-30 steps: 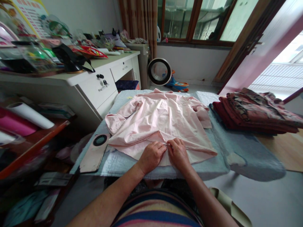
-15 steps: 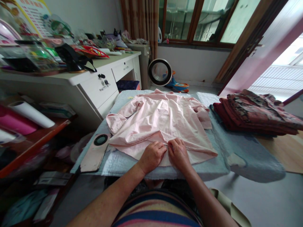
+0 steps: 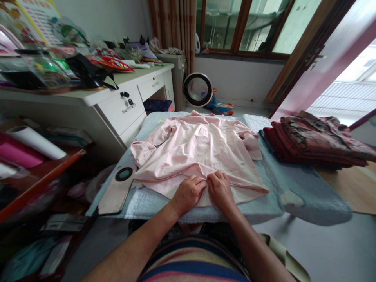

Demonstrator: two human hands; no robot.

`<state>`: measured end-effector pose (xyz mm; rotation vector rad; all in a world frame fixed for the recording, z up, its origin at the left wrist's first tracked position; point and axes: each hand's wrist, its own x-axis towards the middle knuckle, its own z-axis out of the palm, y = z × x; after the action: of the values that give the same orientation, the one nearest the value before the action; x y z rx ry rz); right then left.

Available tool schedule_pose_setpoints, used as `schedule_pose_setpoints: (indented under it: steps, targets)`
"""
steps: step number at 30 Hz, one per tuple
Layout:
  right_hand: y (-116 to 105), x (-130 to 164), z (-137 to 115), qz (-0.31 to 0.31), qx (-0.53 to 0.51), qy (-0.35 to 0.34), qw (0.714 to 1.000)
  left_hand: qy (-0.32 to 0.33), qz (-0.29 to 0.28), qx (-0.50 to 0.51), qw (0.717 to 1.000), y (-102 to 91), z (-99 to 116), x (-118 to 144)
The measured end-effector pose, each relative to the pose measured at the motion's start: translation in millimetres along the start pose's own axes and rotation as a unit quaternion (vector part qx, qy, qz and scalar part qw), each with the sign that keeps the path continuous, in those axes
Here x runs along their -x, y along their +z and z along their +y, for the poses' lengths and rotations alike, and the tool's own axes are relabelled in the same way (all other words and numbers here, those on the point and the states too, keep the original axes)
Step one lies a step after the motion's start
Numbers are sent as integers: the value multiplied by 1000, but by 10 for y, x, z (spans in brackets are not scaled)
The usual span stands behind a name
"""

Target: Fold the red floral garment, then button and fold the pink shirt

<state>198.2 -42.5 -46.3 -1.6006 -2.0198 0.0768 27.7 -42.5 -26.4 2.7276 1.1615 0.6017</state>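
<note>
Pale pink cotton, a shirt [image 3: 199,152], lay spread across the blue-grey padded ironing surface [image 3: 264,203] in the middle of the frame, collar toward the window and hem toward the person. Over the last second almost nothing had changed: the shirt's outline, its sleeves folded in at the left and right, and both hands sat in the same places, with only a slight sway of the camera. The left hand [image 3: 188,192] and the right hand [image 3: 221,189] stayed side by side at the lower centre of the frame, knuckles up and touching, fingertips curled onto the front edge of the shirt where the two fronts meet. Both looked pinched on that edge of cloth, probably working at a small fastening there, though the fingertips themselves hid whatever lay between them. Such stillness suggested fine finger work under way rather than any smoothing or folding of the whole garment.

A flat pinkish board with a dark ring [image 3: 117,188] lay at the left edge of the padded surface, just beside the shirt's left sleeve. A stack of folded dark red patterned cloth [image 3: 317,141] rested at the right of the frame, well apart from the hands. A white desk [image 3: 123,105] crowded with clutter stood at the upper left.
</note>
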Motion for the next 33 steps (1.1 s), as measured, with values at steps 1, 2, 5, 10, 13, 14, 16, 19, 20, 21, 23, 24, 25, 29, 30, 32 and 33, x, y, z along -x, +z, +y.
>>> schedule_pose_setpoints:
  steps: [1,2,5,10,13,14,16,19,20,21,23,24,25,29,30,32,33]
  targets:
    - [5,1,6,1,-1,-1,1000,0,1,0,1000,0,0,-1]
    - [8,4,11,2,-3,-2,1000,0,1,1,1000,1,0,-1]
    - [2,18,16,4,-11,-6,1000,0,1,2,1000,6,-3,-1]
    - [-39,30,-30,11,-11,1,1000,6,9,8,1000,11,-7,0]
    - [-52,25,-56,8,-4,6,1000,6,11,11,1000,4,-4,-2]
    - [-52,23,-59,7,-2,8,1000,6,11,12,1000,1,-3,-4]
    - [-47,22,-57,4,1,11,1000,6,10,12,1000,-5,-1,-6]
    - [-41,24,-45,7,4,15,1000,6,8,11,1000,-9,1,-7]
    - [-40,25,-42,8,6,14,1000,5,8,12,1000,-8,2,-6]
    - [-39,25,-39,7,7,12,1000,4,7,13,1000,-6,2,-5]
    - [-37,25,-34,3,11,8,1000,2,7,16,1000,1,1,-2]
    - [-35,24,-32,0,14,6,1000,0,8,18,1000,5,0,-1]
    - [-33,23,-31,-1,16,6,1000,-2,9,20,1000,8,-1,0]
    - [-26,16,-24,-7,26,8,1000,-5,11,31,999,9,-4,0]
    - [-24,15,-23,-8,28,8,1000,-5,10,32,999,6,-4,-1]
    - [-22,15,-20,-8,27,9,1000,-5,9,32,999,1,-2,-2]
    - [-20,17,-19,-7,26,8,1000,-5,8,32,999,0,-1,-2]
